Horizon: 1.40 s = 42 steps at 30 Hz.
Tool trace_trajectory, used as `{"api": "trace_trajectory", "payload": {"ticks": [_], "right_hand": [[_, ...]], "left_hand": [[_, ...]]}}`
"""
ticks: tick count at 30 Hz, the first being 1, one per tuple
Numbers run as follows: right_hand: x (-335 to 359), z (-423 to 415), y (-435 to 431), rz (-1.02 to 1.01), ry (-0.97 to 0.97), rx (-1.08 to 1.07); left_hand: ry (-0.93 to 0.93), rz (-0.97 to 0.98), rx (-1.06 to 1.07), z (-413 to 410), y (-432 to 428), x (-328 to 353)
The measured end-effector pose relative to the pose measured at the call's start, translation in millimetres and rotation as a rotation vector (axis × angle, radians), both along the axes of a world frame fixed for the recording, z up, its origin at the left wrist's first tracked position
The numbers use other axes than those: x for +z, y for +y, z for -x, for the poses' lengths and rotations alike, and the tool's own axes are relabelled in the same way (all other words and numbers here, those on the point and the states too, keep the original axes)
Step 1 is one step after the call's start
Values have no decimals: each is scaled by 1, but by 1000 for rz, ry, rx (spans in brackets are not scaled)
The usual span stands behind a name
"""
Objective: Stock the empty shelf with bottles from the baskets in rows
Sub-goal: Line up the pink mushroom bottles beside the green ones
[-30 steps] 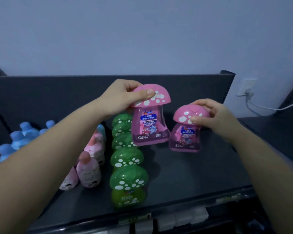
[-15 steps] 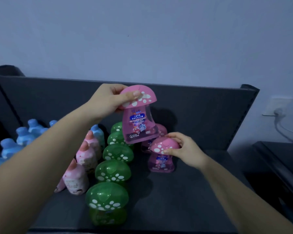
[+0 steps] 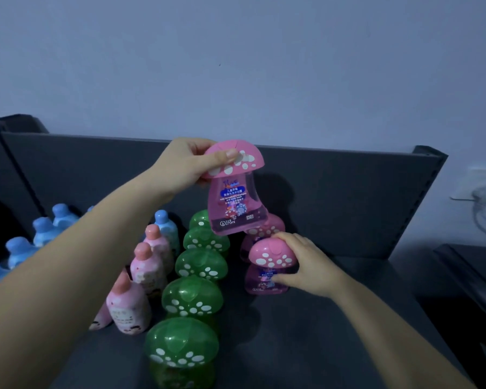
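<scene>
The held pink bottle (image 3: 233, 203) in the left hand (image 3: 185, 164) covers most of a rear pink bottle (image 3: 267, 226) and part of the rearmost green bottle (image 3: 199, 219), and its label's fine print is too small to read. At 9 o'clock the blue bottles (image 3: 17, 248) sit partly behind the left forearm, one cut by the frame edge. At 3 o'clock the wall socket (image 3: 481, 192) is blurred, and at 6 o'clock the nearest green bottle (image 3: 180, 343) runs off the bottom edge.

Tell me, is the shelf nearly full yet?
Partway. Blue bottles, pink bottles and green mushroom bottles stand in rows on the shelf. The right hand grips the second pink mushroom bottle there; the left hand holds a third bottle aloft. That row needs more.
</scene>
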State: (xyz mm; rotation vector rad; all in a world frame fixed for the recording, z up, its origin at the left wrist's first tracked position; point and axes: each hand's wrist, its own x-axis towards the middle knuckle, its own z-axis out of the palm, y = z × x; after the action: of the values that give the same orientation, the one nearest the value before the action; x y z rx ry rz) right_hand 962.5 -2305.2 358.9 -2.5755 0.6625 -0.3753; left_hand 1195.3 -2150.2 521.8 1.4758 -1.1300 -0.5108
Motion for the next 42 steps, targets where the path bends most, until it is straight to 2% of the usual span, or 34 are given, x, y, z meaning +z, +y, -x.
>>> {"api": "trace_trajectory", "payload": {"ticks": [13,27,31,35,37,40,42], "right_hand": [[-2,-27,17,99,-174,-151],[1,-38,21,82,-121,-201],[3,-30,16,-69,-145,-175],[41,-23,29,-255,-656,-194],[72,-16,40,-356,-784,-131],[97,-5,53,-432,-658,39],[96,-2,58,-470,-559,62]], "left_hand": [[11,23,12,-7,-8,6],[-30,-35,-80,-4,-9,1],[-70,-42,-93,1,-9,1],[-110,-61,-131,6,-6,2],[-137,-84,-186,12,-5,0],[-220,-157,-293,23,-5,-9],[-274,-196,-348,28,-7,-17]]}}
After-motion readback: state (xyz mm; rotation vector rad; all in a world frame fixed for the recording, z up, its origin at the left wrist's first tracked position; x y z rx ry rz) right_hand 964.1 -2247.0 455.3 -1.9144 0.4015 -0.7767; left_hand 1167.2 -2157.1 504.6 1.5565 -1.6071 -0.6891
